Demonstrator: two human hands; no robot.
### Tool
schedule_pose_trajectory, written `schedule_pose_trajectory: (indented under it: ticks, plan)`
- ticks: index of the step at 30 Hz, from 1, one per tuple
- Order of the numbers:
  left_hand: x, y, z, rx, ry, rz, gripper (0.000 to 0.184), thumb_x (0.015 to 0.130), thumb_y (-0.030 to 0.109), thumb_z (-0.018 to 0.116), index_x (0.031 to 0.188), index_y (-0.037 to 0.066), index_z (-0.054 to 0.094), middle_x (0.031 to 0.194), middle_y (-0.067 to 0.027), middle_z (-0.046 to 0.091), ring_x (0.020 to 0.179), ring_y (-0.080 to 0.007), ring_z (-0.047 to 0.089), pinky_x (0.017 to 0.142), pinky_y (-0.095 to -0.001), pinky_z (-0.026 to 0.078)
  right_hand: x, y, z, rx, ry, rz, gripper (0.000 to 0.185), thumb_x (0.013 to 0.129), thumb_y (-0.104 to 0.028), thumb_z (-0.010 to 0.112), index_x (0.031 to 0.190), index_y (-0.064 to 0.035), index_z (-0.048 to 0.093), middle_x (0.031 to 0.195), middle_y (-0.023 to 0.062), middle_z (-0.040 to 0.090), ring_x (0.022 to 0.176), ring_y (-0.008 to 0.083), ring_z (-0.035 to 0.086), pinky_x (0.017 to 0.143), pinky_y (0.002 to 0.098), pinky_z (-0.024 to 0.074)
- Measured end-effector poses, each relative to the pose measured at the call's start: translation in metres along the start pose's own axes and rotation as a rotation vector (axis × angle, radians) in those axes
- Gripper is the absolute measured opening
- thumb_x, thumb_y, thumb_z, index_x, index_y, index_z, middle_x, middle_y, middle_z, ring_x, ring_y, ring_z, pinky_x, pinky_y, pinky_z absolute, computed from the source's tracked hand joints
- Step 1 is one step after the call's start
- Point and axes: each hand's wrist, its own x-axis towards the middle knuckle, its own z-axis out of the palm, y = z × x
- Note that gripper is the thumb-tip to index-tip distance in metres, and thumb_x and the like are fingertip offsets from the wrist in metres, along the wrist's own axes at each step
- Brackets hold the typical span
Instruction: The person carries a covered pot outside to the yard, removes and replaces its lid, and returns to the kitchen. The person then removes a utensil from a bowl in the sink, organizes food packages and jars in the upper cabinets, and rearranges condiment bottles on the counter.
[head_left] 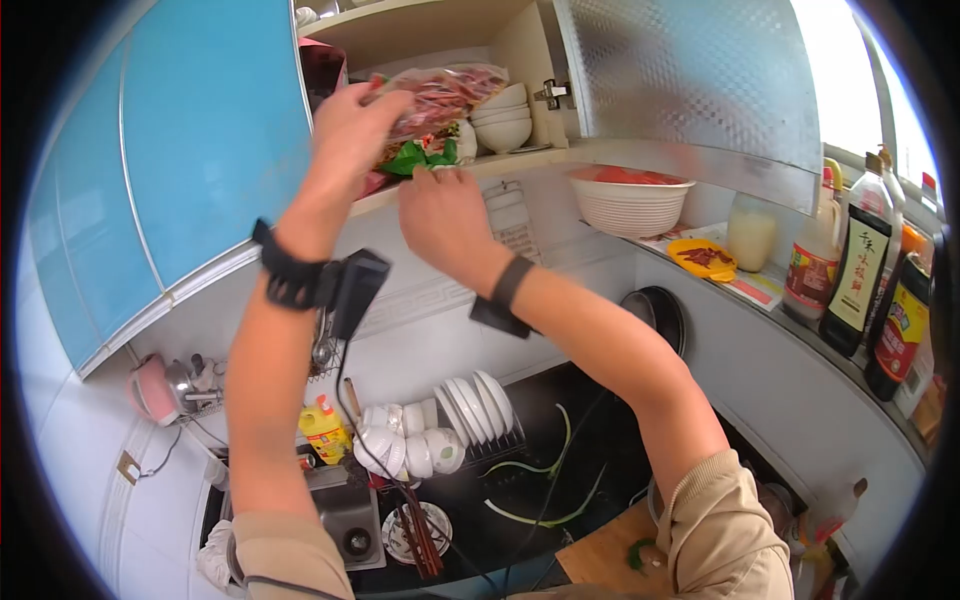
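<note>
Raised into the open wall cupboard, my left hand (352,135) is closed on a clear plastic bag (450,95) full of thin reddish dried pieces, probably dried chillies. Below that bag, a crumpled green plastic packet (418,157) lies at the front of the shelf. My right hand (447,212) is at the shelf edge, its fingers curled together against the packet's lower side; the fingertips are partly hidden. Stacked white bowls (502,122) stand just right of the bag.
A frosted glass door (700,90) hangs open at right. Below it are a white basket (632,205), a yellow dish (702,257) and sauce bottles (858,255). Lower down are a plate rack (475,408), a sink (345,510), spring onions (550,520) and a cutting board (605,550).
</note>
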Motion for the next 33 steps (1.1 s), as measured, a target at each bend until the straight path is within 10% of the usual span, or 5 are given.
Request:
schedule_pose_trajectory:
  ticks: [12, 22, 31, 33]
  plan:
    - [0.045, -0.070, 0.139, 0.386, -0.116, -0.233, 0.045, 0.071, 0.035, 0.070, 0.092, -0.004, 0.067, 0.092, -0.0206, 0.068, 0.087, -0.0311, 0.065, 0.076, -0.0390, 0.047, -0.139, 0.037, -0.141, 0.389, -0.065, -0.307, 0.013, 0.069, -0.008, 0.061, 0.081, -0.0023, 0.062, 0.101, 0.0077, 0.065, 0.096, 0.0234, 0.061, 0.075, 0.0328, 0.0531]
    - [0.069, -0.121, 0.140, 0.655, -0.250, 0.015, 0.049, 0.076, 0.038, 0.074, 0.101, -0.004, 0.067, 0.103, -0.0239, 0.066, 0.099, -0.0373, 0.063, 0.086, -0.0419, 0.048, -0.166, 0.061, -0.168, 0.327, -0.190, -0.232, 0.014, 0.068, -0.008, 0.062, 0.082, -0.0032, 0.062, 0.104, 0.0086, 0.065, 0.090, 0.0232, 0.063, 0.070, 0.0326, 0.0550]
    - [0.072, -0.104, 0.121, -0.027, -0.464, -0.182, 0.054, 0.072, 0.042, 0.074, 0.087, -0.010, 0.067, 0.089, -0.0266, 0.067, 0.085, -0.0372, 0.065, 0.076, -0.0418, 0.049, -0.188, 0.077, -0.193, 0.265, -0.339, -0.201, 0.007, 0.070, -0.009, 0.061, 0.075, -0.0042, 0.060, 0.100, 0.0080, 0.065, 0.084, 0.0244, 0.062, 0.069, 0.0328, 0.0533]
    - [0.055, -0.074, 0.109, 0.569, -0.225, 0.054, 0.053, 0.075, 0.043, 0.072, 0.087, -0.009, 0.066, 0.089, -0.0267, 0.066, 0.085, -0.0379, 0.064, 0.077, -0.0413, 0.048, -0.195, 0.089, -0.195, 0.228, -0.369, -0.177, 0.006, 0.070, -0.010, 0.060, 0.074, -0.0049, 0.060, 0.100, 0.0076, 0.065, 0.084, 0.0245, 0.062, 0.070, 0.0328, 0.0529]
